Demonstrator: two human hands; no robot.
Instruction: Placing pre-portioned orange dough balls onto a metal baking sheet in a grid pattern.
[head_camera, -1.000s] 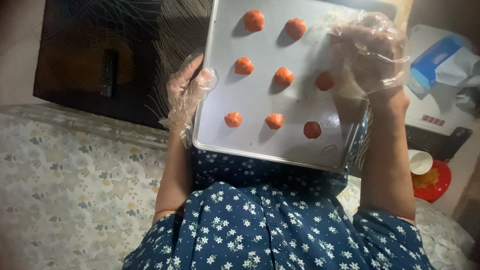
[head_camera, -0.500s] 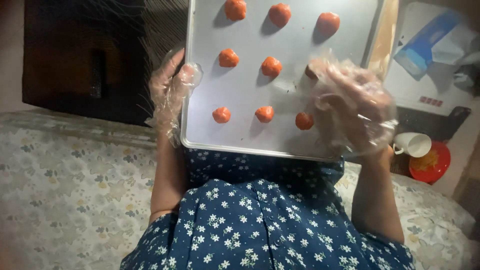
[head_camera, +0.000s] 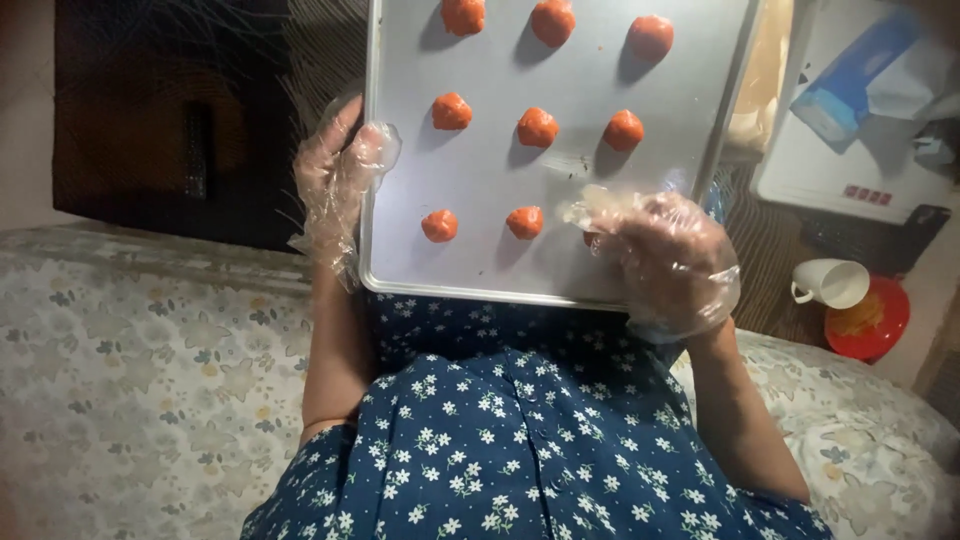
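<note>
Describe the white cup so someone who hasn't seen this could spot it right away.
Start at the metal baking tray of orange balls, then look right, past the right hand. The white cup lies tipped beside a red dish, the only handled white thing there.

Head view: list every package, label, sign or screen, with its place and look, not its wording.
Blue box: upper right, on the white appliance, oblong, blue with a white tissue-like sheet beside it.
Red label strip: near the front edge of the white appliance, small, red marks in a row.
Dark screen-like panel: upper left, rectangular, black and glossy, unlit.
</note>
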